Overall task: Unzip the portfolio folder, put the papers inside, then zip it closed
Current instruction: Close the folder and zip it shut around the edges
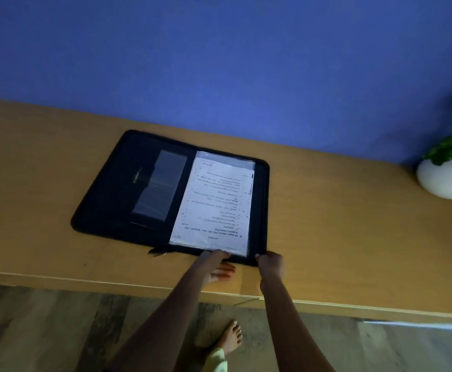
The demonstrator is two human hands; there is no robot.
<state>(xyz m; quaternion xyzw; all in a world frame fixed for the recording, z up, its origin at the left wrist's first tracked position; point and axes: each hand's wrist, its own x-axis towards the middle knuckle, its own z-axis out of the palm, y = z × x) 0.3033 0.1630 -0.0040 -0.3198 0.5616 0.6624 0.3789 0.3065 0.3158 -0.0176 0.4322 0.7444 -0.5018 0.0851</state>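
Note:
A black zip portfolio folder (117,189) lies spread flat and unzipped on the wooden table (340,224). Printed white papers (214,202) rest on its right half. The left half shows dark pockets with a clear sleeve. My left hand (217,264) touches the near edge of the papers and folder, fingers resting on the table. The folder's near right corner is pinched by my right hand (270,264). The zipper pull (157,252) sticks out at the near edge by the spine.
A white round pot with a green plant (445,178) stands at the table's right end. A blue wall runs behind the table. The table's front edge is just below my hands, with wood floor and my bare foot (230,336) beneath.

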